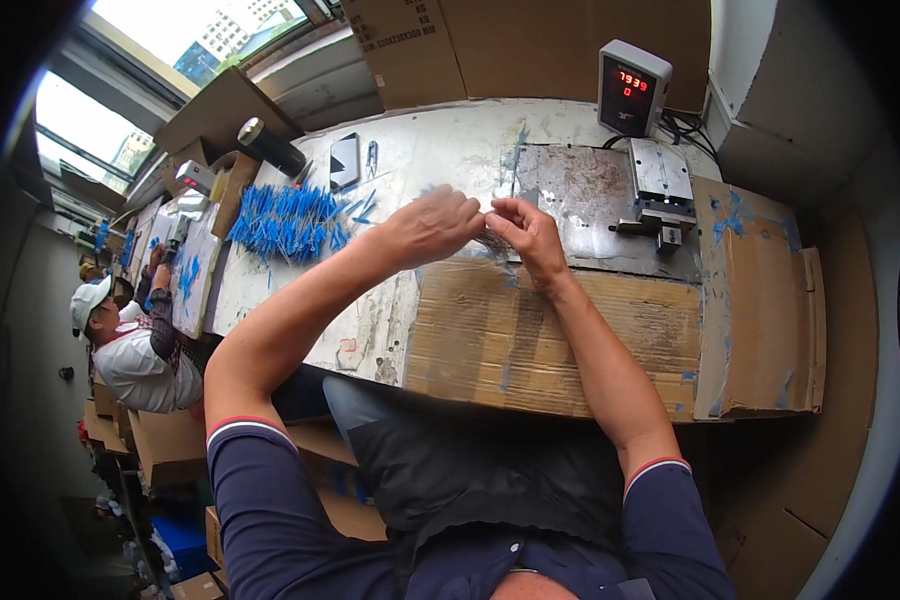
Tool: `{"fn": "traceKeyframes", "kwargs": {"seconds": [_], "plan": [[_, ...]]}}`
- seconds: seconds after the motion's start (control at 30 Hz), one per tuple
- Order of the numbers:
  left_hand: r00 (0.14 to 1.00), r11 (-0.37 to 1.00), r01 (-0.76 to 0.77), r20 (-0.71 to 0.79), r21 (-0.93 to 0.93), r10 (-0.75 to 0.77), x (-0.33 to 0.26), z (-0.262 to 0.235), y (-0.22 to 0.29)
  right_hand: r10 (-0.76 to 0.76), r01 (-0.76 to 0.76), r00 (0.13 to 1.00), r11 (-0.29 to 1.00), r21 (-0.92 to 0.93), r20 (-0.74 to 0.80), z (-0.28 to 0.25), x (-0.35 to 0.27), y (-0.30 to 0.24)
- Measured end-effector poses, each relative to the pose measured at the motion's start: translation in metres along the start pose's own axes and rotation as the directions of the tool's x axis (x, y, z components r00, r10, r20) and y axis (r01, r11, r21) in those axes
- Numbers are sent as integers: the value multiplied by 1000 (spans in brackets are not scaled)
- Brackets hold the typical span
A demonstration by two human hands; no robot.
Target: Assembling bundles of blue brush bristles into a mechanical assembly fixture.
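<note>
At the far left, well apart from the left hand, a co-worker in a white cap (92, 303) was at another surface. Nearer, left of the left hand, lay a heap of thin blue-ended pieces (288, 222). Beyond the heap and the left hand were a black cylindrical flask (273, 148), a smartphone (344, 161) and small snips (372, 160). The left hand (434, 228) was blurred, its fingers curled inward; what it held could not be determined. Thin strands (492, 241) showed just below the meeting fingertips, between both hands. The right hand (529, 238) had thumb and forefinger nearly closed; its hold could not be confirmed. Nearer the body lay corrugated cardboard (560, 345). Right of the right hand were a metal plate (585, 215), a red-digit display (632, 88) and a metal fixture (660, 185).
</note>
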State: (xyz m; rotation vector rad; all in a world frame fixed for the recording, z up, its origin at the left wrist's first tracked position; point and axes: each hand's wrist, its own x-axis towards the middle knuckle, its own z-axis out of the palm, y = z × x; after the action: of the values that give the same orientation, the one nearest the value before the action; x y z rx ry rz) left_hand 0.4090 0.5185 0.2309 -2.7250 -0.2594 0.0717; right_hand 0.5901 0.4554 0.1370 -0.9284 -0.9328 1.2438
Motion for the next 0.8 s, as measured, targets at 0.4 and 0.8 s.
{"fn": "traceKeyframes", "kwargs": {"seconds": [0.4, 0.8], "plan": [[980, 992, -4, 196, 122, -20, -2, -53, 46, 213, -285, 758, 958, 18, 616, 1, -24, -10], [620, 612, 390, -295, -688, -727, -10, -36, 88, 78, 20, 903, 975, -220, 423, 15, -45, 11]]}}
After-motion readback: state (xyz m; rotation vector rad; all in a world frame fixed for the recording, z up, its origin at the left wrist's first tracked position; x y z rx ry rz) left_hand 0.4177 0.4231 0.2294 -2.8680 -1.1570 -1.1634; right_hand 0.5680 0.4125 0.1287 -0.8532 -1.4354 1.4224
